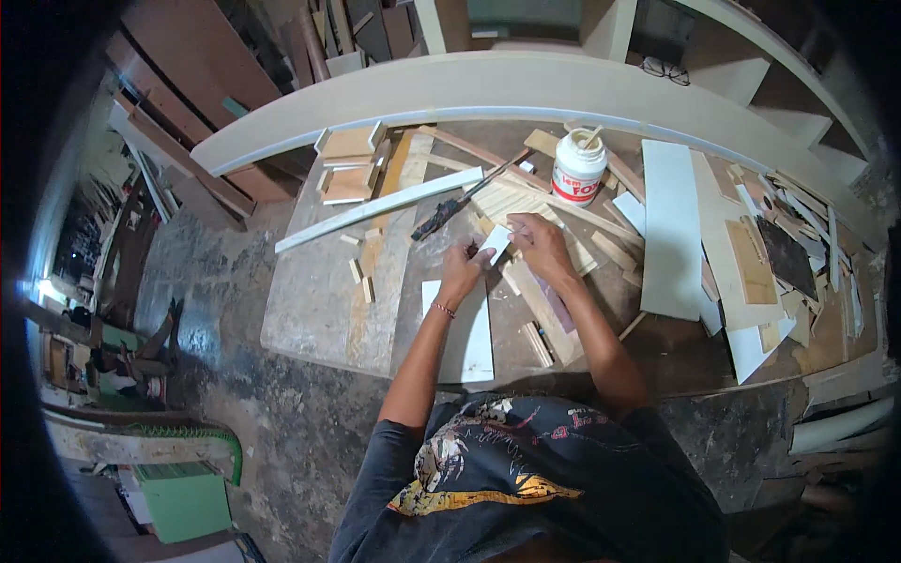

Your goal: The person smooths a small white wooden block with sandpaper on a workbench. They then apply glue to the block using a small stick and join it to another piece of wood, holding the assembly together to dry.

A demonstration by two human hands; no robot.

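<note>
Between my two hands, above the middle of the workbench (pixel 310 310), is a small white rectangular piece of board (pixel 495 246). My left hand (pixel 462 267) grips its near left end, the thumb lying on its face. At the far right end my right hand (pixel 540 246) pinches it with bent fingers. Under my left forearm lies a longer white board (pixel 477 338). A dark-handled tool with a long thin shaft (pixel 439 218) rests just beyond my left hand. Behind my right hand stands an uncapped white glue jar (pixel 578 169) with a stick poking out of its mouth.
A long pale strip (pixel 375 211) crosses the bench's left side, near small wooden blocks (pixel 361 277) and a little wooden frame (pixel 349 164). Rightward lie a large white panel (pixel 670 225) and heaped offcuts (pixel 798 253). A long curved white board (pixel 422 89) borders the far edge.
</note>
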